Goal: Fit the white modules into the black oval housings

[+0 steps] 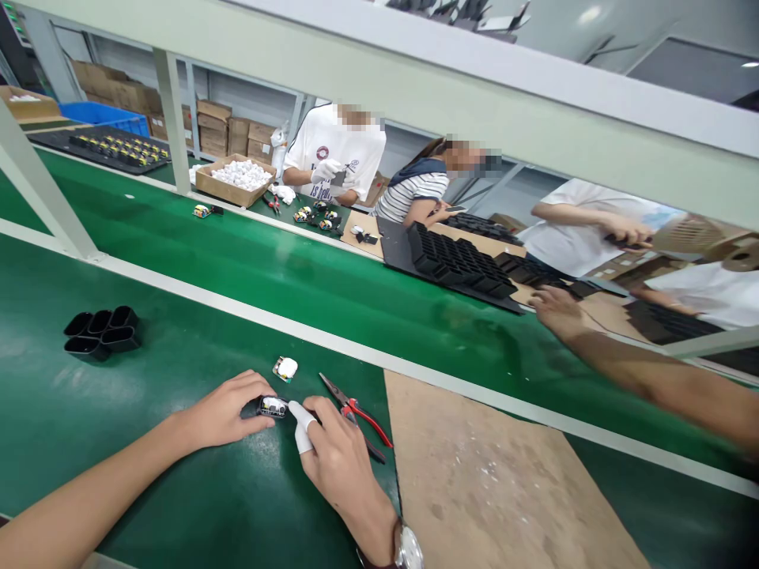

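— Green work surface (190,356): room for moving where?

— Widest at left, between left forearm and five clustered black cups (102,336). Tighter at right, with the edge of a cardboard sheet (498,482) near the right wrist. Far side bounded by a pale slanting rail (237,311).

— State of hands and part?

— Close together at a small black case (273,408), components visible inside, low over the near side of the green. Left hand (234,409) curled on its left end, thumb and fingers to either side. Right hand (337,450), white-covered fingers at the right end; pinching or merely touching, impossible to tell.

— Obstructions?

— Red-handled pliers (356,406) just beyond right hand, partly hidden by it. Loose white-topped circuit board (285,368) just beyond the case. Another person's arm (646,375), reaching in from right above a green belt (285,265).

— Surface, room?

— Slightly glossy green; cardboard stained, white-flecked. Past the belt: carton of white parts (228,194), black trays (459,261), co-workers (337,154). Overhead, a broad pale beam (379,75).
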Demonstrator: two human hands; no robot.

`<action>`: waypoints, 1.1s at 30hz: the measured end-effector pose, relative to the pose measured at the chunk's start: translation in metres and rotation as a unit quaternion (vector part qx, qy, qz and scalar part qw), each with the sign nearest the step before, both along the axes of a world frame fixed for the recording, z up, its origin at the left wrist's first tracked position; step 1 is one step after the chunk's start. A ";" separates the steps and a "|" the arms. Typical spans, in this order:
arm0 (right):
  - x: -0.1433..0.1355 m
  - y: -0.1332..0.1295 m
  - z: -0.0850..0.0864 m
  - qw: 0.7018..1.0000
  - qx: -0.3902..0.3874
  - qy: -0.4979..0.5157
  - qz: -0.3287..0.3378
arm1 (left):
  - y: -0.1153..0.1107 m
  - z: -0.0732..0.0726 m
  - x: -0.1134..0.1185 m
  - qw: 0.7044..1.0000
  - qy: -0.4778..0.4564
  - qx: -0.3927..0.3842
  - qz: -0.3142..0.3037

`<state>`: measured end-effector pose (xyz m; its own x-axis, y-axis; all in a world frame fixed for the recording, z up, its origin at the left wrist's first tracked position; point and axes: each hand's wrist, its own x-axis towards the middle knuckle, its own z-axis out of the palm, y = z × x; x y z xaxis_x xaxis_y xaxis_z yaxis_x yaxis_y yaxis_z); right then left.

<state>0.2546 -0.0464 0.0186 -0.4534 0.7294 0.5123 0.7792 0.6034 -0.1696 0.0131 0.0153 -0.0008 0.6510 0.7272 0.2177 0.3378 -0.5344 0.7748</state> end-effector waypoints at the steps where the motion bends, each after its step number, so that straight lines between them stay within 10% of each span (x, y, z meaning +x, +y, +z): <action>1: 0.003 0.001 0.000 1.000 -0.005 0.003 -0.011 | 0.000 0.000 0.000 1.000 0.000 0.000 0.000; 10: 0.008 0.006 -0.020 0.995 -0.051 -0.019 -0.087 | -0.002 -0.001 -0.002 1.000 0.000 0.015 0.006; 18: -0.018 0.004 -0.007 0.980 -0.112 0.152 0.065 | -0.002 0.000 -0.002 1.000 -0.012 0.013 -0.003; 33: -0.016 0.004 -0.016 0.989 -0.108 0.079 0.057 | 0.001 -0.002 -0.001 1.000 -0.015 0.013 -0.010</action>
<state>0.2382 -0.0420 0.0028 -0.4664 0.7783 0.4203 0.6617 0.6224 -0.4181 0.0126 0.0164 -0.0031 0.6587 0.7073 0.2564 0.3027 -0.5611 0.7704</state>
